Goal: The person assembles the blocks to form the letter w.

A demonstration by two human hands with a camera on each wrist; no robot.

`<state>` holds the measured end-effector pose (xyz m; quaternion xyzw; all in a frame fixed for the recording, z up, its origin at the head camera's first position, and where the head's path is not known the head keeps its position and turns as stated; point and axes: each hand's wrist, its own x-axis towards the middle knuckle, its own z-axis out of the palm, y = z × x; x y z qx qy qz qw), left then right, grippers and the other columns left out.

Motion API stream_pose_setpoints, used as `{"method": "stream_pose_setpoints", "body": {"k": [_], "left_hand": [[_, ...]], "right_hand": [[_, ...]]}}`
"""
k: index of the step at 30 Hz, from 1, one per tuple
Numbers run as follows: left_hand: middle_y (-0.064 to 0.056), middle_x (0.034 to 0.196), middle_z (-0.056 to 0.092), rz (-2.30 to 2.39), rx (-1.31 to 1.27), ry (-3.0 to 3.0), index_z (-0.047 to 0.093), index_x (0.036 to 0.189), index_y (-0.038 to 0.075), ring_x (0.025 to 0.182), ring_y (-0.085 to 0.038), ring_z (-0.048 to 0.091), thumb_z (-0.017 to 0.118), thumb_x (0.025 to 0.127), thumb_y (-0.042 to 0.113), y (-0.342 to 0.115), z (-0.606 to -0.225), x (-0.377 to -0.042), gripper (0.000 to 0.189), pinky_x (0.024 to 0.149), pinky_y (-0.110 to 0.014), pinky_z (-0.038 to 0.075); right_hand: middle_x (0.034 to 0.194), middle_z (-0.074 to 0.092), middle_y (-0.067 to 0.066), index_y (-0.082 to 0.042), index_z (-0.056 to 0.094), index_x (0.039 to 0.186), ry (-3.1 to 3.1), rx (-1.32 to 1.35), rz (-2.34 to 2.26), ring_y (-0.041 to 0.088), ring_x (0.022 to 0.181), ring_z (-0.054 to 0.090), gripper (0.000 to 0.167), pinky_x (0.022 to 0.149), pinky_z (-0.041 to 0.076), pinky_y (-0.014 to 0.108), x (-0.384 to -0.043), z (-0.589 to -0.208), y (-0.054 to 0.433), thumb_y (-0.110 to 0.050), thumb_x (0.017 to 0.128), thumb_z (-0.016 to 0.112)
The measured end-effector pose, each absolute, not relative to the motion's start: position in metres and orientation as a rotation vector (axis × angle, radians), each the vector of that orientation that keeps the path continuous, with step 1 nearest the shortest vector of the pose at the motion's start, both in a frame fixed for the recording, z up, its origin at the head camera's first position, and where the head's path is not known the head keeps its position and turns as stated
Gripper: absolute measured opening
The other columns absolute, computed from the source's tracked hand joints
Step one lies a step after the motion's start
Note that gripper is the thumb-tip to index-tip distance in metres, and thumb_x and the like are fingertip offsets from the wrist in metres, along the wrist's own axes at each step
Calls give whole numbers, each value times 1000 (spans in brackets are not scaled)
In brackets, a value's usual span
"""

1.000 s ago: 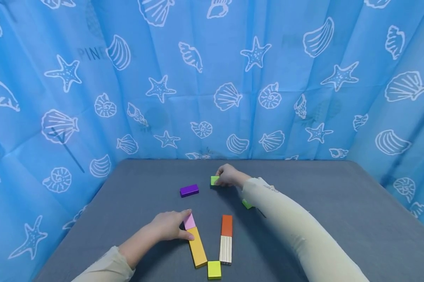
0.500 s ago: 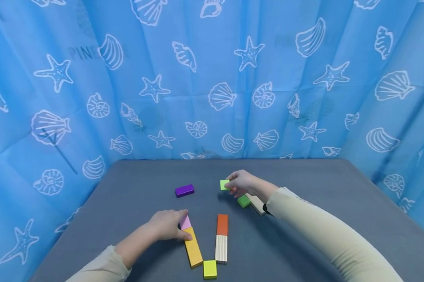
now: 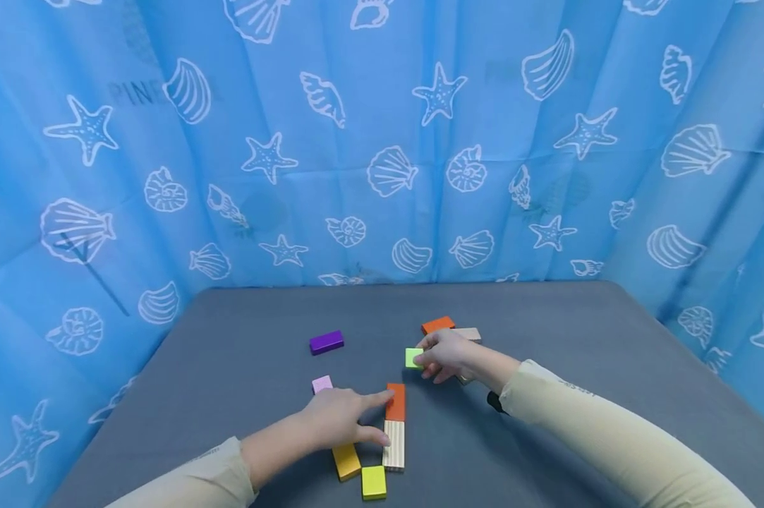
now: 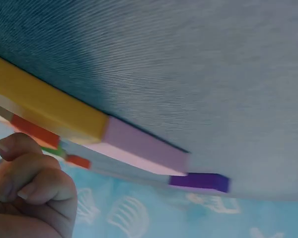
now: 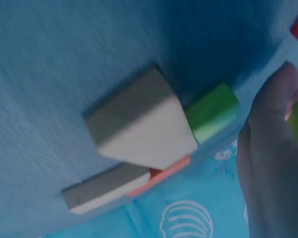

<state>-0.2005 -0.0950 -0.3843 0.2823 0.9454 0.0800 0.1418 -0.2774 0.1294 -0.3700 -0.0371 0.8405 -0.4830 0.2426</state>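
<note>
The light green block (image 3: 410, 358) is being pinched between the thumb and fingers of the right hand (image 3: 451, 353) and, compared with half a second ago, is being brought closer to the far end of the orange block (image 3: 396, 402), though a gap is still being left. The left hand (image 3: 340, 420) is now being laid across from the row of the pink block (image 3: 322, 384) and the amber block (image 3: 346, 462); by its index finger and thumb, spread well apart, the orange block and the striped block (image 3: 393, 444) are being touched. For the work, this seems to mean that effort is being centred on the orange-and-striped row. In the head view, the join between pink and amber is being covered by the left hand, while in the left wrist view their ends are being shown touching, beside curled fingers. In the right wrist view, a green block (image 5: 212, 111) is being shown against a large pale block (image 5: 144, 119), both being largely hidden from the head camera.
</note>
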Motion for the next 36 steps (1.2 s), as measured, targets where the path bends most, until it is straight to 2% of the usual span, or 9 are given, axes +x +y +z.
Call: {"method": "stream_pose_setpoints", "body": {"k": [2,4,6,11,17,24,29,33,36], "left_hand": [[4,81,64,174,824,2730,46,145,35,62,-10,47,61,81,67,-89,-385,-200,73,50,-28,30],[5,66,53,134,825,2733,47,145,36,56,-10,41,59,81,68,-86,-386,-199,73,49,-28,26],[4,58,42,99,823,2742,48,144,36,53,-11,36,59,80,69,-84,-386,-199,73,47,-28,23],[5,58,41,80,828,2757,53,141,34,54,-10,37,62,79,67,-84,-387,-199,71,48,-28,24],[5,58,41,104,841,2760,55,139,33,55,-10,39,64,78,66,-84,-390,-201,70,49,-27,24],[7,70,54,122,833,2752,58,136,33,62,-10,45,67,77,64,-81,-390,-203,68,51,-27,27],[6,77,61,137,837,2749,59,136,32,63,-10,46,68,76,63,-80,-390,-203,68,51,-27,29],[2,95,69,149,833,2741,59,136,32,66,-10,47,68,76,63,-78,-390,-204,68,51,-27,30],[0,104,70,151,830,2736,59,136,32,69,-10,49,68,76,64,-77,-390,-205,68,52,-27,33]], "right_hand": [[90,65,15,4,62,114,2334,-121,-1280,19,69,64,23,63,54,33,-273,-374,128,-4,94,63],[84,65,13,4,64,113,2385,-151,-1237,19,67,64,22,61,53,33,-270,-379,126,-4,93,64],[79,64,11,3,64,115,2442,-200,-1180,19,65,63,25,59,53,32,-267,-382,124,-4,92,65],[74,62,7,-1,66,120,2564,-274,-1062,17,60,61,31,55,51,32,-263,-388,120,-6,90,69],[74,59,4,-4,71,110,2642,-289,-1036,15,56,56,24,51,48,30,-259,-392,118,-8,87,73],[57,54,4,-5,73,110,2659,-309,-1007,13,45,51,22,46,47,29,-263,-395,116,-10,88,71],[57,53,3,-7,74,109,2674,-299,-993,12,47,51,22,47,48,29,-265,-396,116,-12,88,72],[58,53,3,-8,74,110,2670,-287,-988,12,48,50,23,47,48,28,-266,-396,117,-12,88,73],[57,52,2,-8,74,110,2657,-290,-992,12,48,49,23,47,46,27,-266,-395,118,-12,88,72]]}}
